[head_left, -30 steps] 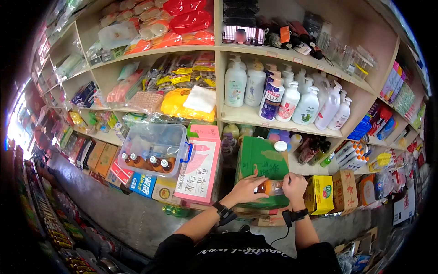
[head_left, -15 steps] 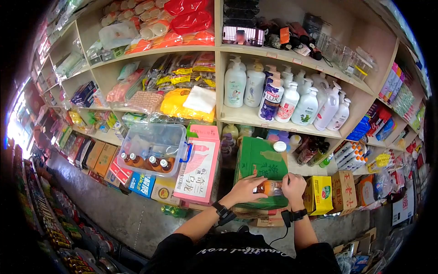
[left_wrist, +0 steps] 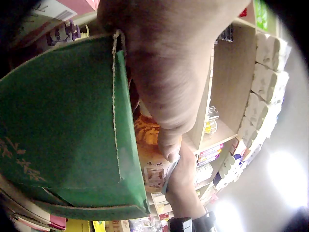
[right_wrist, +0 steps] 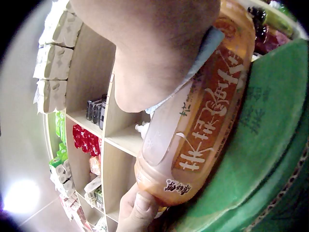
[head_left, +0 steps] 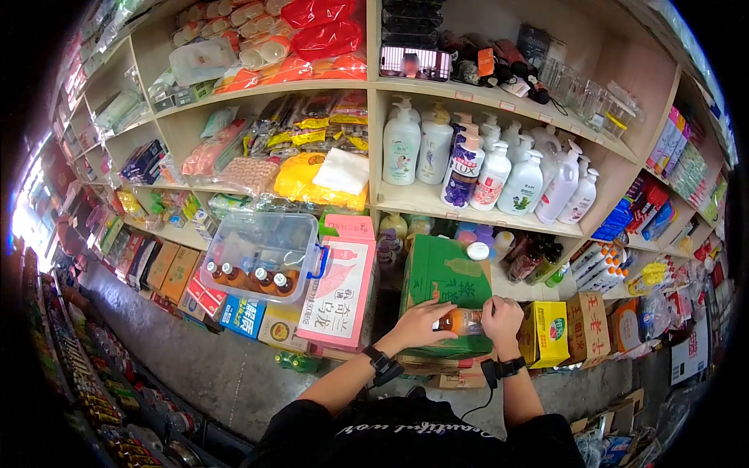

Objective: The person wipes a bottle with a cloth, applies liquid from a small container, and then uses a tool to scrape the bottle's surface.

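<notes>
A drink bottle (right_wrist: 207,121) with amber liquid and a printed label lies on its side over a green carton (head_left: 449,273). My left hand (head_left: 421,321) grips its left part; the left wrist view shows the thumb (left_wrist: 169,142) on the bottle. At the bottle's right end my right hand (head_left: 503,318) has its fingers curled and pinches at the label. A light blue edge of the label (right_wrist: 205,50) stands off the bottle beneath that hand. Its fingertips are partly hidden.
A clear plastic bin (head_left: 261,242) with several brown bottles stands on the left, beside a pink and white carton (head_left: 339,288). A white cap (head_left: 477,251) sits at the green carton's back edge. Shelves with pump bottles (head_left: 468,164) rise behind; a yellow box (head_left: 548,334) stands right.
</notes>
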### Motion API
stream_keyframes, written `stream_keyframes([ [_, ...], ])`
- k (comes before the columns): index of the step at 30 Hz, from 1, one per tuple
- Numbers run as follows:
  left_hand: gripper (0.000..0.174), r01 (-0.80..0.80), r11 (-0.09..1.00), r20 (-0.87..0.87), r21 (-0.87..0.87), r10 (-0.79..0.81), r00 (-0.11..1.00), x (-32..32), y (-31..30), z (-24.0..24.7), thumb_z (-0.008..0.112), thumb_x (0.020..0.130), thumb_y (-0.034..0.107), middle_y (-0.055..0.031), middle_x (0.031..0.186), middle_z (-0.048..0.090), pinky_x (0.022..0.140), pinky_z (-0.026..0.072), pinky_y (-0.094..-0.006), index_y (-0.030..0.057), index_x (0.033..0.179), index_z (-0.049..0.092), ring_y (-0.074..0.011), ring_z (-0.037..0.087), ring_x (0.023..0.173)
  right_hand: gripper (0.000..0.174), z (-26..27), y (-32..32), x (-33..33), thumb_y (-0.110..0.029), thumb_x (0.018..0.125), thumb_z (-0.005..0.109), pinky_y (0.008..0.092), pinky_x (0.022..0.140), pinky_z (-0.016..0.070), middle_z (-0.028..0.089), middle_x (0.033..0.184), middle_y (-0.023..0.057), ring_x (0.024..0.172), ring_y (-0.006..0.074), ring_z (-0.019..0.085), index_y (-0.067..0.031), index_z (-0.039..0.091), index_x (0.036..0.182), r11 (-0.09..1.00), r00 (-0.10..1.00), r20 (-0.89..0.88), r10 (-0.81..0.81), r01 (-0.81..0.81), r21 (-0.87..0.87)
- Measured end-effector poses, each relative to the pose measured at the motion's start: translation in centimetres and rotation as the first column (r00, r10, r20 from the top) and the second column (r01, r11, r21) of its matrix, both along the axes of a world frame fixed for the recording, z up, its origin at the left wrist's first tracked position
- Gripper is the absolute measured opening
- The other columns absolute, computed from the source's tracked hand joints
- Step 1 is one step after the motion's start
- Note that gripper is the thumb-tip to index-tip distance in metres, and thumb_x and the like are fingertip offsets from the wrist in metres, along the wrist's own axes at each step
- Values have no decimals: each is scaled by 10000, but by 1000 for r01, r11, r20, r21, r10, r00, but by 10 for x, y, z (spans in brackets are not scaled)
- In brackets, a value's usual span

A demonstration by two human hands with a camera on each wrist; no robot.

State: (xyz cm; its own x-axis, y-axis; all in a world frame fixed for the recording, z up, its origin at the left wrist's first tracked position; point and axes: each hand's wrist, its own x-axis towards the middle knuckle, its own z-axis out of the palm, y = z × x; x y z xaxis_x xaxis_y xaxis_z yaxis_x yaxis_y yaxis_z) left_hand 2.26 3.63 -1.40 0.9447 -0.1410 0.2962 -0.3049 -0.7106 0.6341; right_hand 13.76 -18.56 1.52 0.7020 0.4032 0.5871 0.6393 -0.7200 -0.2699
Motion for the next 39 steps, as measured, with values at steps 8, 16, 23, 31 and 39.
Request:
stream_keyframes([
  [8, 803, -8, 1000, 38, 5, 8, 999, -2, -1, 5, 803, 885, 588, -175, 1457, 672, 1138, 513, -463, 60, 1465, 627, -408, 620, 1353, 207, 0, -1, 0, -177, 889, 651, 494, 678, 549, 695, 713, 186, 673, 394, 678, -30, 679, 746, 1000, 1000, -13, -2, 2, -6],
  [16, 829, 2, 1000, 7, -1, -2, 1000, 0, 0, 0, 804, 888, 609, -173, 1478, 659, 1155, 502, -476, 98, 1510, 605, -412, 578, 1411, 220, 1, -1, -1, -191, 907, 646, 516, 679, 537, 701, 753, 207, 722, 420, 680, -29, 704, 770, 1000, 999, -51, 0, 1, 15],
  [23, 827, -4, 1000, 27, -7, 4, 1000, 0, 0, -1, 815, 877, 607, -170, 1466, 667, 1144, 513, -470, 99, 1499, 616, -411, 592, 1398, 205, -5, -2, 3, -175, 887, 654, 490, 669, 546, 687, 711, 180, 672, 388, 670, -20, 689, 756, 1000, 1000, 0, 9, -9, -2],
  [31, 825, -3, 1000, 45, -7, 3, 999, 0, 0, -1, 818, 872, 609, -167, 1449, 680, 1137, 520, -475, 97, 1490, 625, -415, 602, 1386, 221, 1, -1, -1, -185, 889, 657, 487, 660, 544, 680, 699, 181, 659, 383, 664, -19, 687, 747, 1000, 1000, -6, 7, -7, 5],
  [39, 831, -5, 1000, 17, -1, 5, 1000, 0, 0, 0, 802, 882, 630, -164, 1455, 678, 1129, 524, -477, 102, 1499, 622, -413, 595, 1394, 226, 3, 0, -1, -175, 908, 645, 488, 655, 537, 679, 695, 183, 645, 386, 659, -19, 686, 750, 999, 999, 5, 32, -33, 8],
])
